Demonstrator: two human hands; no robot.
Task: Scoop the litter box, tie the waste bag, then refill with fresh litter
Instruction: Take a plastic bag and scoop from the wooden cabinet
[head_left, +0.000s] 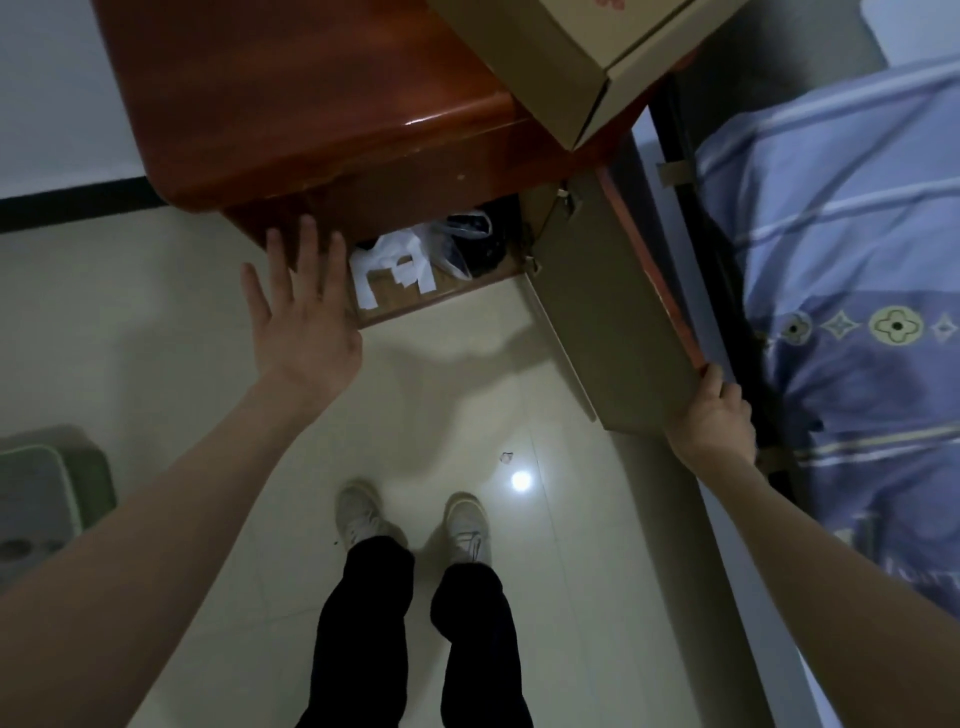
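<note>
I stand in front of a reddish wooden cabinet (311, 98) whose door (613, 312) is swung open to the right. Inside lie white plastic bags (395, 265) and a clear bag with dark contents (470, 241). My left hand (298, 312) is stretched out with fingers spread, just left of the opening at the cabinet's lower edge. My right hand (714, 415) grips the outer edge of the open door. At the far left edge sits a grey-green litter box (47, 493), partly cut off.
A cardboard box (566, 57) lies on top of the cabinet. A bed with a blue patterned cover (857, 291) runs along the right. The floor is pale tile with a small scrap (505, 457) near my feet (410, 519).
</note>
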